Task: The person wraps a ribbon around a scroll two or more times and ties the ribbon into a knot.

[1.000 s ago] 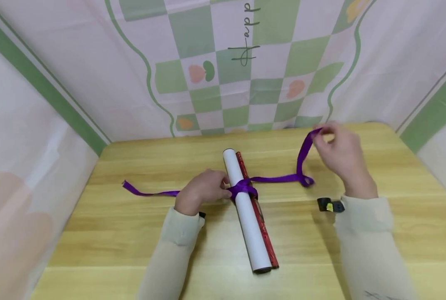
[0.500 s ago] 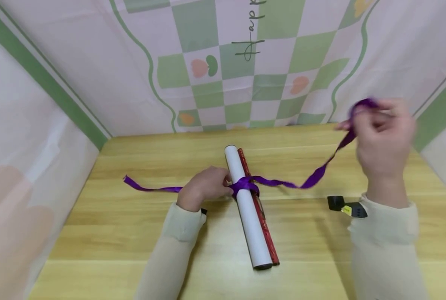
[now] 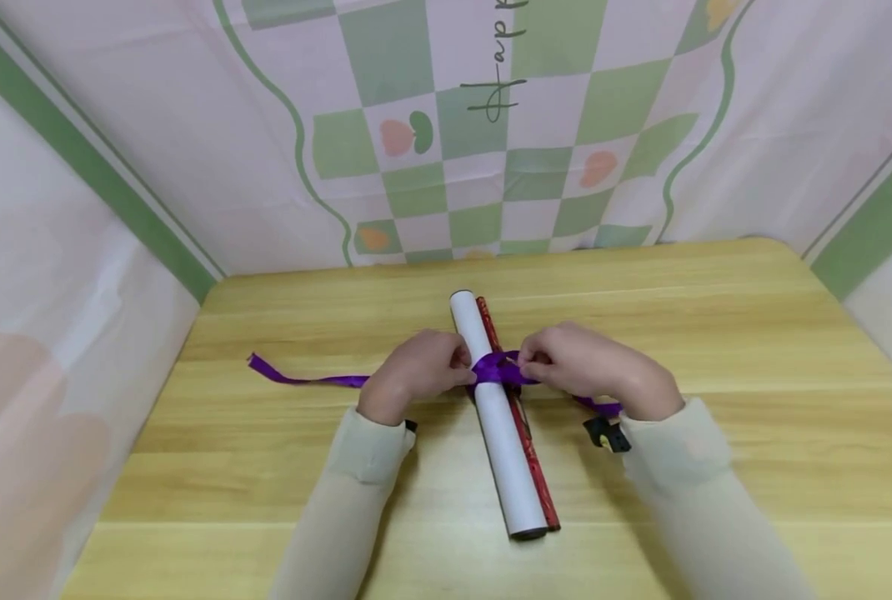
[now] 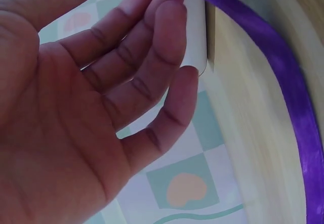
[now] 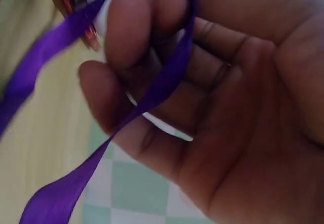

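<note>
A white roll (image 3: pixel 497 450), likely paper, lies lengthwise on the wooden table with a thin red patterned stick (image 3: pixel 532 462) along its right side. Round both runs a purple ribbon (image 3: pixel 494 367), crossed on top of the roll. My left hand (image 3: pixel 423 371) pinches the ribbon at the roll's left side; in the left wrist view the ribbon strip (image 4: pixel 283 67) runs away from its fingertips. From the right, my right hand (image 3: pixel 584 362) pinches the ribbon near the crossing. In the right wrist view a ribbon length (image 5: pixel 167 82) passes over its curled fingers and hangs down.
The ribbon's loose left end (image 3: pixel 262 367) lies on the wooden table (image 3: pixel 266 467). A printed cloth (image 3: pixel 476 183) with green checks stands behind the table and along its sides. A black strap with a yellow mark (image 3: pixel 607 435) sits at the right wrist.
My right hand first swung up and right, drawing the ribbon out, then came back left and down to the crossing on the roll. The left hand has stayed at the roll's left side.
</note>
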The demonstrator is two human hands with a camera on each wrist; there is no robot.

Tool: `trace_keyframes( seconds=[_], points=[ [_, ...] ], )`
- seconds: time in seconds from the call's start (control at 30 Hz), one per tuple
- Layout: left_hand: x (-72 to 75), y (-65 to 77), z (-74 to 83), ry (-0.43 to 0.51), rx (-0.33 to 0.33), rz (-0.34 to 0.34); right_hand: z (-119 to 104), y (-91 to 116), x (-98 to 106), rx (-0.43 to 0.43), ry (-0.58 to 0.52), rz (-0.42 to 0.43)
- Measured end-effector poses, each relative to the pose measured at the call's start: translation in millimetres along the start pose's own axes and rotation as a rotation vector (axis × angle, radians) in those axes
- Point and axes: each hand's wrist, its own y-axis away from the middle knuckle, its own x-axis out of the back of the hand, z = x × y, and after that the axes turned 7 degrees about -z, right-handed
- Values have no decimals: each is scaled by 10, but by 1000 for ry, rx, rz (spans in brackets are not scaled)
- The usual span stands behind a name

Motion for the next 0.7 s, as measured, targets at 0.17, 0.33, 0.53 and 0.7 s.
trace_keyframes(
  seconds=[0.17, 0.33, 0.53, 0.7],
  points=[
    [-29, -19, 20, 20, 3, 2, -54, -62, -87, -18, 5, -50],
    [-48, -36, 6, 32, -10, -3, -75, -99, -129, -9, 17, -63],
    [-49, -28, -18, 57, -23, -47, -106, -122, -146, -26, -2, -88],
    [-24, -11, -32, 56, -54, -59, -136, -122, -152, -40, 0, -50]
  ],
)
